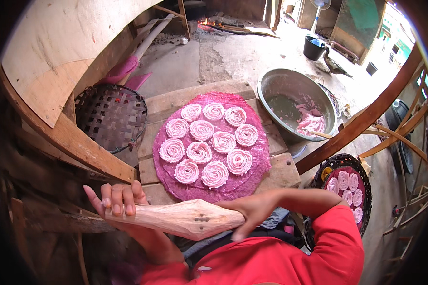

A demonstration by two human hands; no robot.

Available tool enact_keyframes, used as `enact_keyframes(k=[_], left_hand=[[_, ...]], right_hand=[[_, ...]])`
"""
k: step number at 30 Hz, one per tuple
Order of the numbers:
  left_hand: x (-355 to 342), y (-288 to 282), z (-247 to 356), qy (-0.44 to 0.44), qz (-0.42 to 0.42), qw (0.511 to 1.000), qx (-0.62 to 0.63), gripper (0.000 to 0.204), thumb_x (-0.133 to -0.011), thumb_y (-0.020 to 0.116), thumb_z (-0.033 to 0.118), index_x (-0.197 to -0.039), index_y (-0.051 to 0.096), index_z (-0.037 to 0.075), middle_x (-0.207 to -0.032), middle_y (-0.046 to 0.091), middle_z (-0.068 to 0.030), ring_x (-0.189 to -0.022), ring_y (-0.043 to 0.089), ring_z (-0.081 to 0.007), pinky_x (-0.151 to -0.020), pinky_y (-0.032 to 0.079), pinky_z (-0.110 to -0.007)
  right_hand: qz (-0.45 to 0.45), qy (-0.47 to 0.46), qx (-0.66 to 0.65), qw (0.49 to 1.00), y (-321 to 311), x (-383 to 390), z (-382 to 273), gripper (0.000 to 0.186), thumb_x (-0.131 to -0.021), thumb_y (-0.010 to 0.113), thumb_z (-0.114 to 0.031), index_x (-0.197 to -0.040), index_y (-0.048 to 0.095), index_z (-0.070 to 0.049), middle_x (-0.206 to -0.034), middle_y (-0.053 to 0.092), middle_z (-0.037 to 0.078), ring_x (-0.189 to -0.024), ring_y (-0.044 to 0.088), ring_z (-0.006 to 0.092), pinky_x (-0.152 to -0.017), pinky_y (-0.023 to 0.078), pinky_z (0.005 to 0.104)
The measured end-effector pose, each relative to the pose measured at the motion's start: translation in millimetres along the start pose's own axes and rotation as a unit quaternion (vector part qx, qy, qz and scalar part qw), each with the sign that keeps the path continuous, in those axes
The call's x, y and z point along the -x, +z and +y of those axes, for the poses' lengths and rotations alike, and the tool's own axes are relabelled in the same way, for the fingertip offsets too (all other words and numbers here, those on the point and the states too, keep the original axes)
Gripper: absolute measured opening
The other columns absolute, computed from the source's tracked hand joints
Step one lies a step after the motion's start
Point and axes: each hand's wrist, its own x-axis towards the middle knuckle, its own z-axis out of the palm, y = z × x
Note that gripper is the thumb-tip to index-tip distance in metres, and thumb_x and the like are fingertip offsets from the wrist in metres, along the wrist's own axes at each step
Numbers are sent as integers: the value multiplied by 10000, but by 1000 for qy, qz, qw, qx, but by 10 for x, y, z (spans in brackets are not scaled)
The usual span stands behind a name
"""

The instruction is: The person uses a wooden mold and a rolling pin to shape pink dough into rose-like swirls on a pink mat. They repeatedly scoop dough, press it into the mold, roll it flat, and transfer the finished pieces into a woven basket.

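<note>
Both my hands are on a pale carved wooden piece point(176, 219), wide in the middle and tapered, held level before my red shirt. My left hand point(121, 202) is closed over its left end, fingers curled across the top. Around the right end my right hand point(247, 211) is wrapped, thumb pointing down; some of its fingers are hidden. Just beyond lies a round magenta mat point(259, 171) on a plank table point(152, 107). Several pink piped dough swirls point(201, 130) sit on it in rough rows. What lies beneath the wooden piece is hidden.
A metal basin point(290, 78) with pink dough point(311, 121) stands right of the table. Farther right, a dark basket point(314, 230) holds more swirls. Left are a woven tray point(111, 116) and a curved wooden beam point(81, 142). A fire point(207, 22) burns at the back; a duck point(335, 64) stands far right.
</note>
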Motion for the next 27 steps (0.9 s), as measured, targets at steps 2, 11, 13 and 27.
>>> enact_keyframes(k=[2,11,13,27], left_hand=[[8,-115,19,25,-6,998,-52,616,-1024,277,572,-857,623,90,-724,658,-66,-709,624,-208,-742,403,-310],[414,-1159,-202,29,205,783,-587,448,-1034,450,373,-1302,481,16,-1238,570,-107,-1134,544,-208,-951,425,-330],[504,-1344,-288,17,214,684,-697,398,-982,592,240,-1281,501,-7,-1132,614,-153,-981,615,-280,-895,513,-391],[511,-1793,-296,-29,98,672,-734,344,-983,590,234,-1253,530,28,-1087,616,-121,-915,592,-190,-732,491,-289]], right_hand=[[32,111,18,993,10,-53,-76,946,-801,780,-430,-1465,297,39,-1366,514,213,-1272,484,272,-1086,366,380],[474,196,498,699,-2165,-61,-224,876,-674,860,-409,-1299,375,-33,-1068,653,239,-1001,642,409,-829,506,462],[507,202,526,652,-2568,-52,-113,995,-650,857,-446,-1369,339,8,-1074,655,238,-991,647,396,-837,511,456],[516,207,600,574,-2636,335,136,561,-860,649,-459,-1282,522,-113,-1236,580,146,-1211,530,297,-990,360,540]])
